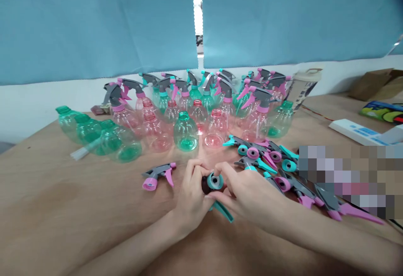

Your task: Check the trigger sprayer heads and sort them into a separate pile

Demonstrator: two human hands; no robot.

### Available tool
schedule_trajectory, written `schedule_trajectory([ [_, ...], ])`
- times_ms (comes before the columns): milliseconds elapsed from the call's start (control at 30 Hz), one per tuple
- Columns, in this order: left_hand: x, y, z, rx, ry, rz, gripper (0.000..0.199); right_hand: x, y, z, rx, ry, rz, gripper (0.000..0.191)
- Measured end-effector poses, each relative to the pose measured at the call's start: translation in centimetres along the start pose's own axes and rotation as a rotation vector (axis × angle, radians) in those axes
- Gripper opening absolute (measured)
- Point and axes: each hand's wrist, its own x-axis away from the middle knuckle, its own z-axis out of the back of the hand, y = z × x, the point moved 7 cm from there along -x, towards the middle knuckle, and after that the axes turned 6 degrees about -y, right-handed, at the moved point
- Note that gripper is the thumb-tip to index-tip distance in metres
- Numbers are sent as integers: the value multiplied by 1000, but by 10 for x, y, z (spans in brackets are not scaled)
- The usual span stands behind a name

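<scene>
Both hands hold one grey and teal spray trigger head (215, 181) low over the front middle of the table, its round collar facing me. My left hand (192, 196) is closed around its dark body from the left. From the right, the fingers of my right hand (242, 190) pinch the teal collar. The teal lever points down below my hands. A loose grey and pink spray head (159, 175) lies to the left of my hands. Several more teal and pink spray heads (252, 153) are piled to the right. Behind my hands stands an open green bottle (186, 131).
Rows of clear green and pink bottles, several with spray heads (181, 86) fitted, fill the table's back. Green bottles (121, 140) lean at the left beside thin clear tubes (85, 150). A tall cup (304, 87), a white device (359, 132) and a cardboard box (374, 85) are at the right.
</scene>
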Motion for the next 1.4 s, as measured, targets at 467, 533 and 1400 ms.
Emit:
schedule_trajectory([
  [467,-4,3,2,-3,-1,2,11,-11,-10,9,229,72,190,42],
  [533,-4,5,3,-1,6,-11,11,-12,-11,9,227,74,204,43],
  [1400,-10,7,3,-1,21,9,23,-11,9,47,-198,-7,253,15],
])
